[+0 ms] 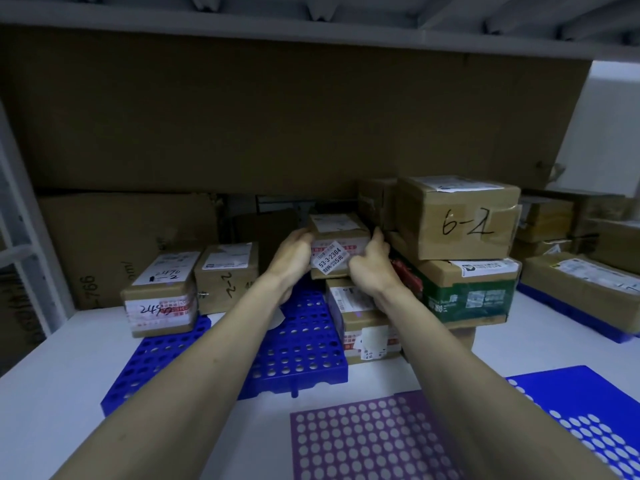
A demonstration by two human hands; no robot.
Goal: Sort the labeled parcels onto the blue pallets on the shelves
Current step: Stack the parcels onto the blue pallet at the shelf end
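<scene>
Parcel (337, 249) gripped between our left hand (292, 252) and right hand (372, 263), fingers curled round sides, above lower parcel (367, 327) on blue pallet (301, 344).

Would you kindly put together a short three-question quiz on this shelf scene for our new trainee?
1. True or false: both hands grip the same parcel.
2. What is handwritten on the front of the top box in the stack to the right? A) 2-2 B) 6-1 C) 53-3
3. Fill in: the gripped parcel sits above another labeled parcel that rests on the ____ pallet.

Key
1. True: the left hand holds its left side and the right hand its right side.
2. B.
3. Blue.
</scene>
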